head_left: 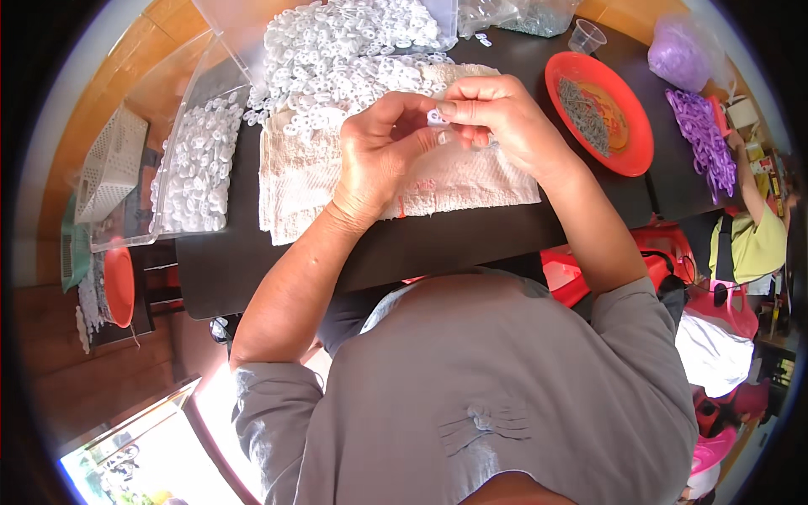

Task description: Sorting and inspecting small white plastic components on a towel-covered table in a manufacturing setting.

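Note:
Over a folded pale towel (311, 181), my two hands meet at a small white oval plastic piece (436, 118). My left hand (379, 151) pinches it between thumb and forefinger. From the other side, the thumb and fingers of my right hand (501, 122) close on the same piece. Just beyond my hands a big heap of similar white pieces (353, 76) spills onto the towel's far edge. To the right stands a red plate (637, 126) bearing many thin grey metal pins (582, 114). Whether my right fingers also hold a pin is too small to tell.
A clear plastic bin (168, 168) with more white pieces stands at the left. Behind the plate is a clear cup (587, 37). Purple linked pieces (703, 139) and a purple bag (677, 59) lie at the right, near another person in a yellow-green shirt (753, 244).

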`<state>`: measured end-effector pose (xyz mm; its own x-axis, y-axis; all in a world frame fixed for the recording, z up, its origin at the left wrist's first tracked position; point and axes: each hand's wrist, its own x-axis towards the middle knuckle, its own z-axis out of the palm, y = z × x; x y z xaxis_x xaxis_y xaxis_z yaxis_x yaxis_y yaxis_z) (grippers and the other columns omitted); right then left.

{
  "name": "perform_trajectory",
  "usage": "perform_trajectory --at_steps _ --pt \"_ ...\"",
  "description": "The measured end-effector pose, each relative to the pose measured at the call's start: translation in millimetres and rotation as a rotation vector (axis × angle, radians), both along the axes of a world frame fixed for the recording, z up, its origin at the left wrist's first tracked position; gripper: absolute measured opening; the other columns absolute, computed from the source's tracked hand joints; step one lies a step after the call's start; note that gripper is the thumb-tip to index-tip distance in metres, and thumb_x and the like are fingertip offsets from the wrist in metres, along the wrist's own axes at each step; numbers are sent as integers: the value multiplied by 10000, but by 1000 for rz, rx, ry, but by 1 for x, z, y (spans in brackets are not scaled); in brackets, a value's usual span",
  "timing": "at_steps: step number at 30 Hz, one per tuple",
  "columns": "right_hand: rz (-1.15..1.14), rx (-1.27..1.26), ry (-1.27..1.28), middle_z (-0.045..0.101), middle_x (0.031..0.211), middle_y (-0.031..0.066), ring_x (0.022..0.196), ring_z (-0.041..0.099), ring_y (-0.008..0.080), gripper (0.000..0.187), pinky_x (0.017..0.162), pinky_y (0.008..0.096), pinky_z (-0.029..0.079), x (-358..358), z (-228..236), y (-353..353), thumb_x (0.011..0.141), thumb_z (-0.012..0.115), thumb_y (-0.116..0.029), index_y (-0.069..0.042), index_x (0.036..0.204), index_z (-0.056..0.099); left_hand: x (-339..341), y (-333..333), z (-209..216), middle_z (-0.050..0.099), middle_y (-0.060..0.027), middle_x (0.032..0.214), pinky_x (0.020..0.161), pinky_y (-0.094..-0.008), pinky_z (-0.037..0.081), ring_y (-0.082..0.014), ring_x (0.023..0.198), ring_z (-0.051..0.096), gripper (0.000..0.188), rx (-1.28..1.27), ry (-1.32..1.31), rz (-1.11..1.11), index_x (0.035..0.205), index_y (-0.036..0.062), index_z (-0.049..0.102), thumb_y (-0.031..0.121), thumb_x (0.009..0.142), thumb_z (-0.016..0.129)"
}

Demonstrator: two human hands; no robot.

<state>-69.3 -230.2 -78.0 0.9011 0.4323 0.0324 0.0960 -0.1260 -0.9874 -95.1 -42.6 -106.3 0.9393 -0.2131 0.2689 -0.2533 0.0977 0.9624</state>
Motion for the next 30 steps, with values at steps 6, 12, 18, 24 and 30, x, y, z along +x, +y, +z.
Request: perform_trajectory --at_steps 6,12,18,24,30 --pt "45 88 123 557 658 -3 568 520 66 214 515 201 345 -2 1 -2 915 608 -197 1 847 654 -2 -1 -5 687 -51 855 729 -242 533 -95 774 639 196 36 -174 46 972 0 628 2 809 737" --pt "66 63 76 562 668 -7 570 519 66 203 512 203 344 -6 0 4 913 608 -188 2 854 650 -3 3 -3 669 -36 790 661 -226 511 -78 719 610 178 212 -324 113 935 3 639 28 803 757" --pt "-87 -352 -346 574 659 2 595 539 102 143 543 264 404 1 4 2 876 634 -154 -15 846 638 -14 31 62 654 -73 739 441 -219 424 -95 552 578 122 -110 -180 441 893 -19 647 -33 786 703" --pt "45 -835 -726 627 774 115 713 592 329 64 634 423 454 -17 -4 -19 777 622 -65 -21 785 576 -27 141 136 626 -126 698 452 -225 383 -145 542 556 104 31 -426 744 857 -88 634 -16 804 687" --pt "45 -992 -777 619 819 100 814 618 327 49 669 447 467 -20 -20 -16 774 604 -42 -36 798 561 -20 221 147 664 -22 758 561 -208 435 -78 644 577 202 1157 -346 1307 951 14 717 106 782 778"
